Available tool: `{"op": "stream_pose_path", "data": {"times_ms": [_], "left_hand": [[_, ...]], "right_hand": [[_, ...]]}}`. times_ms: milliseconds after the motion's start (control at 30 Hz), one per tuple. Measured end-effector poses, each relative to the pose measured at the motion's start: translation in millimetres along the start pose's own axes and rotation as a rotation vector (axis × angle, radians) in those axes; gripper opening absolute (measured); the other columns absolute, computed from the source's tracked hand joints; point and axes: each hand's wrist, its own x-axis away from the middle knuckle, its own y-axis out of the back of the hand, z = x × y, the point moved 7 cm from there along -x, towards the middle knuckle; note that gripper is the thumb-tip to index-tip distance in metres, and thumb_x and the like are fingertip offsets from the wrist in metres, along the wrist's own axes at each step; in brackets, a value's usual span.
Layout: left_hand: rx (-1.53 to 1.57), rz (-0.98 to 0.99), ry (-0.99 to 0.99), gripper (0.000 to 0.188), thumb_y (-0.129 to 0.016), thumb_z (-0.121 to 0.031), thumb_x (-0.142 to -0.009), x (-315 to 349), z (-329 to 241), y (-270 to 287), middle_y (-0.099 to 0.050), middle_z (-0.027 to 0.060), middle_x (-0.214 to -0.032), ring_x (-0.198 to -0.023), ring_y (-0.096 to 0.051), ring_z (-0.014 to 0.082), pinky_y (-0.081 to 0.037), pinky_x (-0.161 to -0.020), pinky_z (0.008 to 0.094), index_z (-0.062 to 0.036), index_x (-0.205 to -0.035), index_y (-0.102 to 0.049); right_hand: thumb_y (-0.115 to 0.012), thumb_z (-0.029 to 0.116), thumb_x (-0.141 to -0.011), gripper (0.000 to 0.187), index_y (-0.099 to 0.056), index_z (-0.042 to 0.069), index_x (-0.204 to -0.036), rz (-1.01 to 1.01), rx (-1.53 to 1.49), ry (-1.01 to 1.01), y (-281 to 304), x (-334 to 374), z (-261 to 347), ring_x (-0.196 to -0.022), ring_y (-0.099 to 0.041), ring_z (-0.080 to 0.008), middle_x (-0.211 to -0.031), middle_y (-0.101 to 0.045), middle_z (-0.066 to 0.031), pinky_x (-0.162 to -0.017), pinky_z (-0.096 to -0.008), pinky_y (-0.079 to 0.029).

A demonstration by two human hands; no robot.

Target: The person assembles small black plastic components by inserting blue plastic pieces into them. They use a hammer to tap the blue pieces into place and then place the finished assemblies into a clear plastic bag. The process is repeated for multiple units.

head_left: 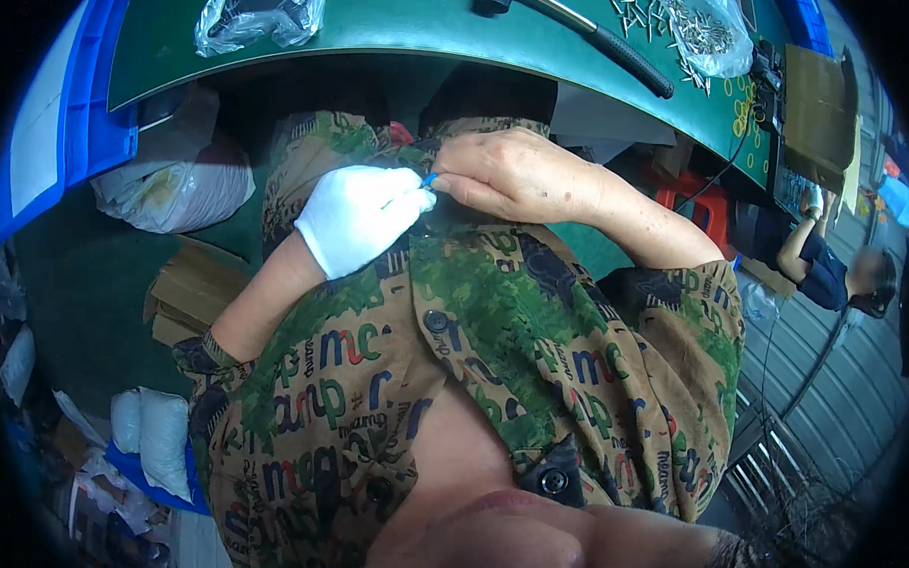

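Observation:
Over my lap, my two hands meet fingertip to fingertip. My left hand (362, 219) wears a white glove and is closed, its thumb and fingers pinched at a small blue piece (429, 181). From the other side my bare right hand (513, 178) pinches the same piece, with its fingers curled in. Only a little blue shows between the fingertips, so its kind cannot be made out. Both hands are in front of the green table's (403, 32) near edge, lower than the tabletop.
On the table lie a black-handled hammer (593, 33), a clear bag of small metal parts (705, 37), loose yellow rings (746, 109) and a plastic-wrapped dark part (269, 12). A blue bin (70, 120) and white sack (177, 189) stand left. Another person (826, 262) works at right.

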Motion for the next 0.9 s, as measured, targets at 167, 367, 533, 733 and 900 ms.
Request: {"op": "stream_pose_path", "data": {"times_ms": [167,367,533,733,900], "left_hand": [[-0.033,0.004,0.002,0.014,-0.065,-0.015,-0.095,1,2,-2,-0.068,0.0125,-0.080,-0.070,-0.064,0.0317,-0.049,-0.064,0.0414,-0.0042,-0.090,-0.072],[-0.013,0.001,0.033,0.014,-0.065,-0.016,-0.095,1,3,-2,-0.067,0.0120,-0.079,-0.070,-0.064,0.0316,-0.049,-0.064,0.0411,-0.0050,-0.090,-0.072],[-0.018,0.010,0.020,0.015,-0.065,-0.017,-0.095,3,1,-4,-0.068,0.0116,-0.078,-0.069,-0.064,0.0305,-0.050,-0.064,0.0405,-0.0048,-0.090,-0.073],[0.120,0.047,0.133,0.017,-0.065,-0.017,-0.097,7,10,-14,-0.067,0.0106,-0.075,-0.060,-0.064,0.0255,-0.049,-0.059,0.0375,-0.0031,-0.092,-0.073],[0.225,0.058,0.182,0.019,-0.063,-0.017,-0.099,6,11,-15,-0.064,0.0098,-0.072,-0.059,-0.063,0.0191,-0.049,-0.058,0.0338,-0.0017,-0.096,-0.073]], "right_hand": [[-0.055,0.029,-0.104,0.029,-0.062,0.003,-0.095,-0.005,0.018,0.013,3,-1,0,-0.088,-0.066,-0.0420,-0.086,-0.065,-0.0195,-0.081,-0.0509,-0.054],[-0.057,0.027,-0.103,0.027,-0.063,0.001,-0.099,0.042,0.042,0.001,2,-1,0,-0.089,-0.065,-0.0407,-0.090,-0.063,-0.0187,-0.078,-0.0491,-0.053],[-0.057,0.026,-0.103,0.028,-0.064,0.000,-0.100,0.062,0.013,0.043,-4,-1,0,-0.089,-0.065,-0.0415,-0.090,-0.065,-0.0194,-0.078,-0.0494,-0.053],[-0.056,0.028,-0.104,0.029,-0.062,0.002,-0.094,0.098,0.088,0.031,-11,-3,7,-0.082,-0.066,-0.0402,-0.083,-0.066,-0.0178,-0.077,-0.0488,-0.055],[-0.056,0.039,-0.107,0.038,-0.063,0.005,-0.092,0.507,-0.832,-0.374,-45,4,-40,-0.063,-0.063,-0.0146,-0.067,-0.057,-0.0028,-0.061,-0.0316,-0.056]]}}
